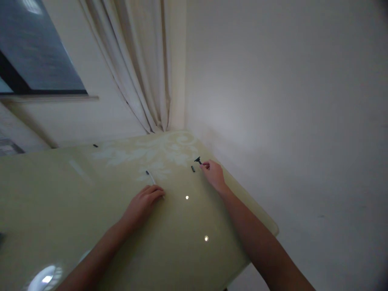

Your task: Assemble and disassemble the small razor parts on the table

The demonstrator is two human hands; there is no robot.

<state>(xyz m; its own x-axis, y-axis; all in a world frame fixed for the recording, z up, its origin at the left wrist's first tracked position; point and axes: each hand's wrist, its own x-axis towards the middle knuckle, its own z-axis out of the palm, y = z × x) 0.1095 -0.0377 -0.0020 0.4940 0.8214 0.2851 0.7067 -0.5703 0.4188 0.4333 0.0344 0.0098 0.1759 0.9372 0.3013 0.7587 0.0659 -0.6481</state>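
Observation:
My left hand (148, 197) is closed on the handle of a white toothbrush (152, 178), low at the table's surface. The toothbrush's dark head points away from me, and part of its handle is hidden under my fingers. Farther right, my right hand (214, 173) pinches the handle of a black razor (198, 160), its head pointing away to the left. Just below the razor head, a small dark oblong piece (193, 169) shows on the table; I cannot tell exactly what it is.
The glossy, pale yellow-green table (121, 173) has a white leaf pattern and bright reflections. Another small dark piece (95, 145) lies near its far edge. A wall (273, 101) runs along the right side. Behind the table hang beige curtains (142, 64), with a window (39, 48) to the left.

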